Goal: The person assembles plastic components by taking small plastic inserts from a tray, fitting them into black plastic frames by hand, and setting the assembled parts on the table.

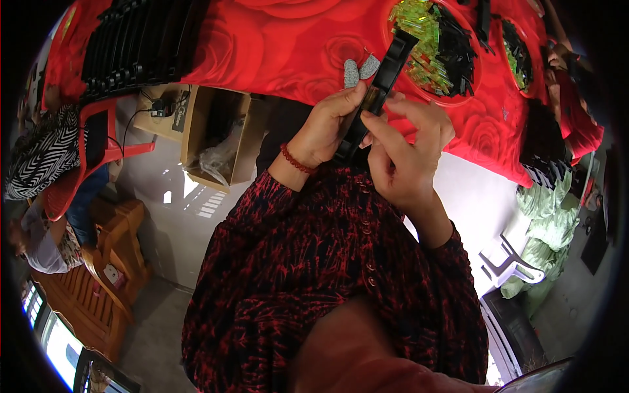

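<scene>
My left hand (327, 128) and my right hand (409, 147) both grip a long black plastic strip (386, 69) that stands up in front of my chest. The left hand wears grey finger cots (360, 71) on two fingertips and a red bead bracelet (296, 160) at the wrist. The right hand's fingers press on the strip's side near its middle. A yellowish part shows inside the strip between my hands. Behind the strip stands a red basin (472, 92) of yellow-green and black small parts on the red rose-patterned tablecloth (288, 46).
A stack of black strips (134, 46) lies at the table's left end. A second red basin (521, 52) is at the right. An open cardboard box (216, 134) sits under the table. A person in a zebra-patterned top (42, 154) sits left; another person (576, 111) right.
</scene>
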`<state>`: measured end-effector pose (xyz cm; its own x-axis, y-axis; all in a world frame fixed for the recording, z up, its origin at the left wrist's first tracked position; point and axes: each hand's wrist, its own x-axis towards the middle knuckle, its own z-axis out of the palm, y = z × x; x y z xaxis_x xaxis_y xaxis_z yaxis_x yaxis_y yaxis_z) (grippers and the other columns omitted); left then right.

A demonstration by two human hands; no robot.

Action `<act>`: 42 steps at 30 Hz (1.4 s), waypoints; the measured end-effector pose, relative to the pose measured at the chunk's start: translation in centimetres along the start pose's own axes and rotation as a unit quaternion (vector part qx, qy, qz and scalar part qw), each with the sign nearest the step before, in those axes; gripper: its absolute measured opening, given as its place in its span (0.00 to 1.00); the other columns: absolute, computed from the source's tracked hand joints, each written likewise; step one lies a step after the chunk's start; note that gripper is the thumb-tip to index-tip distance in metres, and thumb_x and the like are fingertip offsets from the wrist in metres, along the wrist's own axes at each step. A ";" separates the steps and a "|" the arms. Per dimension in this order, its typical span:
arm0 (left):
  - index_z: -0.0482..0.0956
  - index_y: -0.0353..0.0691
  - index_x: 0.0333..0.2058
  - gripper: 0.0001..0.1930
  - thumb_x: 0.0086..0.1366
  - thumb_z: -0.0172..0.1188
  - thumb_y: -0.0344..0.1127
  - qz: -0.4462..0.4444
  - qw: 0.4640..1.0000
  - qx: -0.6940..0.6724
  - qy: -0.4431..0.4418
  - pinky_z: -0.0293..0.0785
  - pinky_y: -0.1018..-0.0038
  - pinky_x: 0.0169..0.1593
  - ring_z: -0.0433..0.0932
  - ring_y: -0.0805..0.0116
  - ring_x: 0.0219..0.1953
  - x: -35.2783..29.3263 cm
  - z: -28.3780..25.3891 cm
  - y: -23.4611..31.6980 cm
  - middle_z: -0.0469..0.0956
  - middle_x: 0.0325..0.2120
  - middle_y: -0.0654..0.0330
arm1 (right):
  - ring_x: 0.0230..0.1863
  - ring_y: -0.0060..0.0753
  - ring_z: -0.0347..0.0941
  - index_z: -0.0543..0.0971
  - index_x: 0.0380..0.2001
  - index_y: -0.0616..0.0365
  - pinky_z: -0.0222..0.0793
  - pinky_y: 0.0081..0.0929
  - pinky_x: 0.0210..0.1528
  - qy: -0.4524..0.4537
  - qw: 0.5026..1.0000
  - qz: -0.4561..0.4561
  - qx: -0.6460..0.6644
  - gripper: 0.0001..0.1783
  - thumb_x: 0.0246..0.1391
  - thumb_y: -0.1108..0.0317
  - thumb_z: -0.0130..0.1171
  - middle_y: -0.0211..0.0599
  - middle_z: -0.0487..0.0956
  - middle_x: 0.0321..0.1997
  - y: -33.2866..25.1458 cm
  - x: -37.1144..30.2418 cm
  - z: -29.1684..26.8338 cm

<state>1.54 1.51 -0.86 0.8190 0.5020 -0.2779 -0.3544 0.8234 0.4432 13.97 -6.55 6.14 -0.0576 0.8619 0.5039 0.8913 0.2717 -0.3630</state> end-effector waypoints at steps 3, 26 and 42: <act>0.72 0.32 0.54 0.28 0.75 0.38 0.53 0.033 0.999 0.030 -0.011 0.71 0.78 0.31 0.74 0.75 0.28 0.1 0.6 0.2 0.77 0.29 0.62 | 0.47 0.36 0.63 0.83 0.38 0.46 0.53 0.40 0.49 -0.005 1.000 -0.010 -0.005 0.22 0.33 0.75 0.64 0.29 0.71 0.43 -0.2 -0.2 0.0; 0.77 0.29 0.43 0.20 0.69 0.43 0.41 0.006 0.999 -0.040 -0.023 0.75 0.74 0.41 0.78 0.70 0.33 1.1 -0.7 -0.5 0.79 0.30 0.58 | 0.40 0.31 0.65 0.84 0.38 0.47 0.55 0.40 0.47 0.016 0.998 -0.051 -0.016 0.21 0.34 0.74 0.68 0.26 0.68 0.35 -0.6 0.0 0.7; 0.74 0.31 0.51 0.23 0.72 0.43 0.45 0.015 0.987 -0.134 -0.085 0.74 0.71 0.48 0.78 0.69 0.40 4.9 1.9 0.7 0.80 0.41 0.55 | 0.40 0.35 0.64 0.84 0.41 0.53 0.55 0.35 0.47 0.022 0.997 -0.020 -0.066 0.20 0.40 0.77 0.64 0.30 0.70 0.35 1.2 2.0 -1.4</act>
<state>6.21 4.08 -0.24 0.8623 0.4939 -0.1117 -0.4671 0.8610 0.2013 15.58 -5.08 7.76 -0.0758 0.8310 0.5511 0.9404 0.2434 -0.2376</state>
